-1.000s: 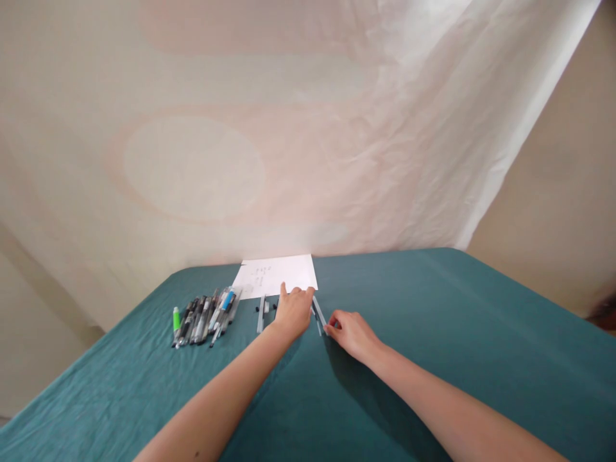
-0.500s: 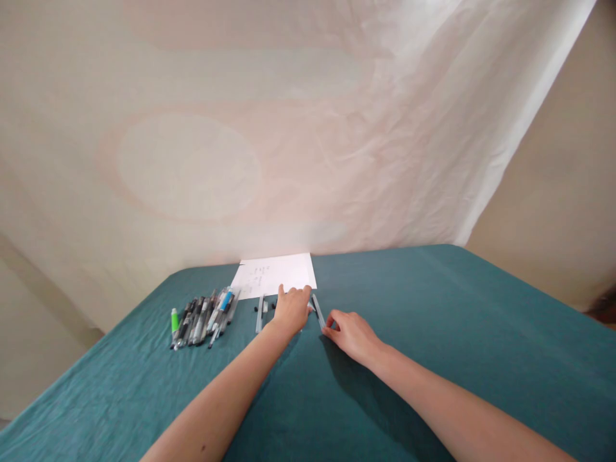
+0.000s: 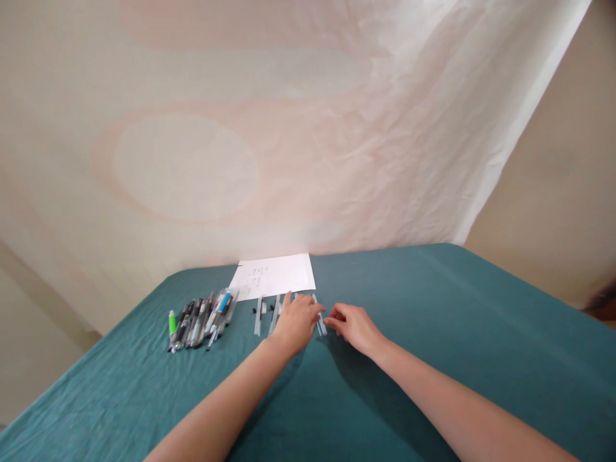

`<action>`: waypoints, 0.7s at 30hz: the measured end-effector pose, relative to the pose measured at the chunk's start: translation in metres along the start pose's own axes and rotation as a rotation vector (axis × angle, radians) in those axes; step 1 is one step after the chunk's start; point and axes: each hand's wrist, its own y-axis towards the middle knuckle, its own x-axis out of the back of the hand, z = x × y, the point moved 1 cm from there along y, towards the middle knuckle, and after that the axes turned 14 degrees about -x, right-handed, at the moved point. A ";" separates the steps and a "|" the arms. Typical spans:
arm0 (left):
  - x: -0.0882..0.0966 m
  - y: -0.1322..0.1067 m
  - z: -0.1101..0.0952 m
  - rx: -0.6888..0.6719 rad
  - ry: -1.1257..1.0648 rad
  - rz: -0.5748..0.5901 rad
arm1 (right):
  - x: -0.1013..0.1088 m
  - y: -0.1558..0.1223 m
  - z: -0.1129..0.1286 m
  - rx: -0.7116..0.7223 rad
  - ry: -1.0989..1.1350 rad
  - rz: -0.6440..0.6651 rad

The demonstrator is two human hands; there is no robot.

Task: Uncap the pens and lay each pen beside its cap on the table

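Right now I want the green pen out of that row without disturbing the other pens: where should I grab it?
Pinch the green pen across its green far end, coming from above and from the left. It lies flat at the outer left end of the row of pens, so that side faces bare tablecloth, while its right side looks close against the next pen.

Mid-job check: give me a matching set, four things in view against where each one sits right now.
1 paper sheet
2 green-capped pen
3 left hand
4 right hand

A leftmost in the pen row
B farthest back, against the backdrop
C palm down among the clear barrels
D right of all the barrels, fingertips by the last one

Pairs: 1-B, 2-A, 3-C, 4-D
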 end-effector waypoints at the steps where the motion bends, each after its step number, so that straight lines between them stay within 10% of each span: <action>1: 0.001 -0.003 -0.005 -0.028 -0.012 -0.007 | 0.002 0.003 -0.003 -0.012 0.047 -0.004; 21: -0.008 -0.022 -0.010 -0.174 0.006 -0.003 | 0.004 0.014 -0.019 0.102 0.043 -0.062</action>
